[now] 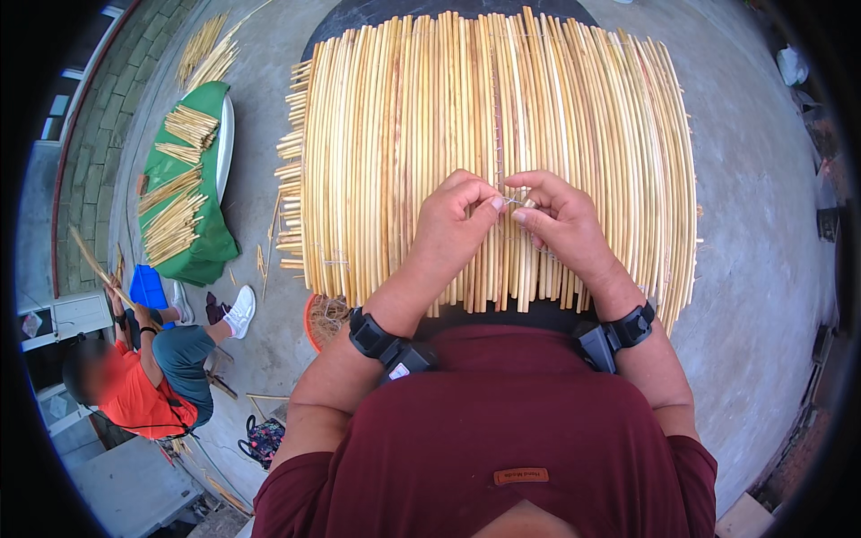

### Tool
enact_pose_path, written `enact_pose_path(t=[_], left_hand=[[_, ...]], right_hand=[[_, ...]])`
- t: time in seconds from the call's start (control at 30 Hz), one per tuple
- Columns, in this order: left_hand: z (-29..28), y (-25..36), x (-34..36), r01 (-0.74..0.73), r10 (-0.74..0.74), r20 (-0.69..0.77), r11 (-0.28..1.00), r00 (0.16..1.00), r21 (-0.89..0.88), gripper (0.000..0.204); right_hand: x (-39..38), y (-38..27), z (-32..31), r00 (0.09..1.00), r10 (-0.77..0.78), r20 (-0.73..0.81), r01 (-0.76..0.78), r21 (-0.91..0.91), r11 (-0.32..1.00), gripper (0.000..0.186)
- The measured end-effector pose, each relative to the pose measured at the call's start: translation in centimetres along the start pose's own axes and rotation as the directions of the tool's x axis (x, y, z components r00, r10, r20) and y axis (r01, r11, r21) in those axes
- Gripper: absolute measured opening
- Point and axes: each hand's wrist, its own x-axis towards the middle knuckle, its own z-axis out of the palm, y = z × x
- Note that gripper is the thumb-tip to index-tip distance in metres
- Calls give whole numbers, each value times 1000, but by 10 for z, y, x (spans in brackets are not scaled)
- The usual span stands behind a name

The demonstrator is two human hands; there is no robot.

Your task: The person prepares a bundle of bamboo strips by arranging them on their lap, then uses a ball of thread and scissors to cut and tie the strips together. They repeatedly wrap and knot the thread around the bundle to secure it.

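A wide mat of straw-coloured reed stalks (395, 134) lies before me, its stalks side by side and tied across by thin pale cord. Over its near middle part, my left hand (457, 215) pinches a thin cord (510, 201) between thumb and forefinger. Close on its right, my right hand (563, 220) is also closed on the cord, thumb against the bent fingers. A small pale piece shows between its fingertips, too small to name. A row of ties (497, 117) runs up the mat from near my hands.
Beneath the mat is a dark round tabletop (359, 15). More stalks (289, 179) stick out under its left edge. A green-covered table (208, 242) bears reed bundles (175, 229). An orange basket (312, 327) stands by my left arm. A seated person (152, 390) handles long stalks at lower left.
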Motion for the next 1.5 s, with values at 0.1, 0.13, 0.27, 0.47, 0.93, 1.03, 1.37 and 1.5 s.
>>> enact_pose_path(t=[0.1,0.13,0.27,0.47,0.93,1.03,1.37,1.5], left_hand=[[0,-1,0,-11,11,-2,1000,1000,20,7],[0,-1,0,1,-1,6,1000,1000,16,7],[3,-3,5,37,-58,-181,993,982,-116,7],[11,-4,12,-175,230,-104,907,968,384,12],[15,-2,22,-110,112,15,932,994,346,7],[7,-4,23,9,-13,45,996,999,88,6],[1,-3,16,201,-182,129,966,975,-163,5],[2,-4,14,163,-141,110,960,984,-228,6]], right_hand=[[2,2,1,999,46,-4,-46,-13,999,8],[2,4,0,997,60,-46,-59,29,998,7],[2,13,-8,980,-42,-194,114,375,920,6],[3,22,-18,969,-76,-237,220,673,706,10],[-3,23,-28,982,-133,134,-31,810,586,17],[-1,16,-24,984,-107,145,-35,736,676,12],[4,4,-4,991,98,-95,-62,331,942,8],[3,6,-4,996,66,-66,-43,304,952,6]])
